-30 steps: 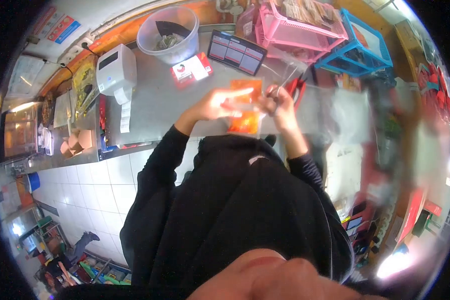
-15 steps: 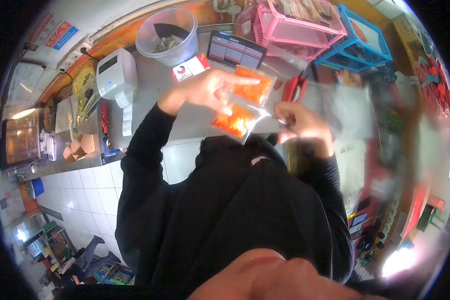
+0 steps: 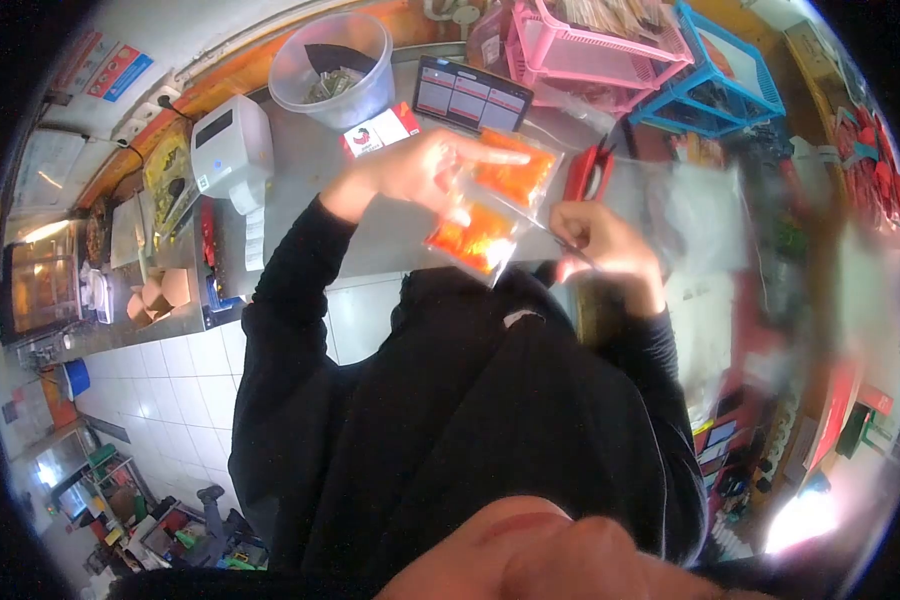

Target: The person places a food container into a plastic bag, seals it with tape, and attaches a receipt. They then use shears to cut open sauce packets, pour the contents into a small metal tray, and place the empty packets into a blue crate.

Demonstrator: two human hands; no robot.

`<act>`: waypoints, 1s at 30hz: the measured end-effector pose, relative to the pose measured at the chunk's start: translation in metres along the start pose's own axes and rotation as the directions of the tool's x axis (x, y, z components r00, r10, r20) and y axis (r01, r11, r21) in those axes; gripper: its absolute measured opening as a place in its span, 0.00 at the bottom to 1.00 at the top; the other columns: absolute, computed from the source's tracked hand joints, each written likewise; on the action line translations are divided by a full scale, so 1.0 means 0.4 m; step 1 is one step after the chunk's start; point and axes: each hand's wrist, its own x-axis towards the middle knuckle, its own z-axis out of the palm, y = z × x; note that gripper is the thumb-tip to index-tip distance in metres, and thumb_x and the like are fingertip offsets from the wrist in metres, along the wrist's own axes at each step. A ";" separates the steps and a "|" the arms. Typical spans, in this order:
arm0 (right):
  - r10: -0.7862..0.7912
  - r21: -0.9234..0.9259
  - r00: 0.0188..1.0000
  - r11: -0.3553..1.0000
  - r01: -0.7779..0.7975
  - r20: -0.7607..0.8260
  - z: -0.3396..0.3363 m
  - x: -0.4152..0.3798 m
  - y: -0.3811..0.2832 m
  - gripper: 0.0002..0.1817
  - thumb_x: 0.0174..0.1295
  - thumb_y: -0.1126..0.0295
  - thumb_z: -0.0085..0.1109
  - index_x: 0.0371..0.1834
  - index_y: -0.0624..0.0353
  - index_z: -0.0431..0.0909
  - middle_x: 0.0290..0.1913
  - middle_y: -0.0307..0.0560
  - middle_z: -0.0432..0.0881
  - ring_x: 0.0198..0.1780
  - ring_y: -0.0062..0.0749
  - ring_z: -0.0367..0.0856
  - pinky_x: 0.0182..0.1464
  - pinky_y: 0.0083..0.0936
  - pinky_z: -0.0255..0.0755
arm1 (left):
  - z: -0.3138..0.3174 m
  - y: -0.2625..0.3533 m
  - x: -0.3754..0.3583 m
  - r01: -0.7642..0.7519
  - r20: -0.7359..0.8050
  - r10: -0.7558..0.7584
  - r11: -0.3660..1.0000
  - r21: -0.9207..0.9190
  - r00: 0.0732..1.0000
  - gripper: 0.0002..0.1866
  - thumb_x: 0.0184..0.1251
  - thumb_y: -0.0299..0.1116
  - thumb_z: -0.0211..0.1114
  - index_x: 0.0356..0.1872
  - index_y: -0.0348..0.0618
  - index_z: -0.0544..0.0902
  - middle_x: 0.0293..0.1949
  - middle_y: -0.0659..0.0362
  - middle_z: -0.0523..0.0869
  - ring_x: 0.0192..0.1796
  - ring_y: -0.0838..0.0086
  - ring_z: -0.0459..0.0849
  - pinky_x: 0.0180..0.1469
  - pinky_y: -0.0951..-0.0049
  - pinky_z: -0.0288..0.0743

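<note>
Two clear packets of orange-red contents hang joined from my left hand (image 3: 425, 172), its fingers closed on them at their left side. The upper packet (image 3: 520, 170) lies under the stretched index finger, and the lower packet (image 3: 473, 238) hangs below it. My right hand (image 3: 602, 240) is closed around a thin tool that looks like scissors. The tool's narrow blade (image 3: 515, 208) lies between the two packets. Its handle is mostly hidden by my fingers.
On the metal counter (image 3: 305, 170) stand a white label printer (image 3: 232, 145), a clear tub (image 3: 332, 75), a red-white card (image 3: 382, 132) and a tablet (image 3: 470, 97). Pink baskets (image 3: 600, 60), a blue rack (image 3: 715, 80) and a red item (image 3: 590, 172) are to the right.
The blade in my right hand has moved left and up between the packets. My left hand and the packets have shifted slightly right. A distant person's legs at lower left have moved.
</note>
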 end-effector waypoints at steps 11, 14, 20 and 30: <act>0.069 0.003 0.996 0.998 -0.069 -0.060 0.033 -0.006 -0.005 0.28 0.37 0.55 0.78 0.31 0.62 0.72 0.18 0.26 0.59 0.22 0.11 0.55 0.22 0.17 0.47 | 0.012 -0.003 0.030 -0.113 0.162 0.106 0.993 0.031 0.981 0.43 0.42 0.17 0.69 0.66 0.40 0.62 0.59 0.56 0.75 0.39 0.86 0.81 0.37 0.85 0.78; 0.067 0.156 0.995 0.986 -0.054 -0.077 0.046 -0.010 -0.008 0.28 0.35 0.58 0.80 0.32 0.63 0.73 0.16 0.24 0.58 0.21 0.11 0.52 0.21 0.19 0.45 | 0.018 -0.010 0.034 -0.142 0.185 0.132 0.989 0.037 0.974 0.43 0.42 0.17 0.69 0.66 0.40 0.62 0.60 0.55 0.73 0.40 0.85 0.81 0.38 0.85 0.79; -0.316 0.064 0.900 0.935 0.349 -0.301 0.081 0.011 -0.014 0.54 0.26 0.59 0.83 0.60 0.66 0.62 0.52 0.43 0.75 0.51 0.26 0.72 0.52 0.26 0.68 | 0.036 -0.042 0.063 -0.177 0.265 0.176 0.984 -0.017 0.948 0.44 0.40 0.17 0.69 0.66 0.37 0.61 0.62 0.53 0.71 0.53 0.78 0.77 0.46 0.79 0.78; -0.365 -0.092 0.906 0.931 0.353 -0.216 0.060 -0.005 -0.038 0.61 0.23 0.70 0.83 0.67 0.63 0.54 0.68 0.50 0.60 0.67 0.33 0.58 0.67 0.35 0.53 | 0.051 -0.010 0.076 0.000 0.360 0.028 0.997 -0.079 0.932 0.45 0.40 0.19 0.72 0.66 0.46 0.64 0.52 0.61 0.77 0.41 0.85 0.74 0.38 0.83 0.72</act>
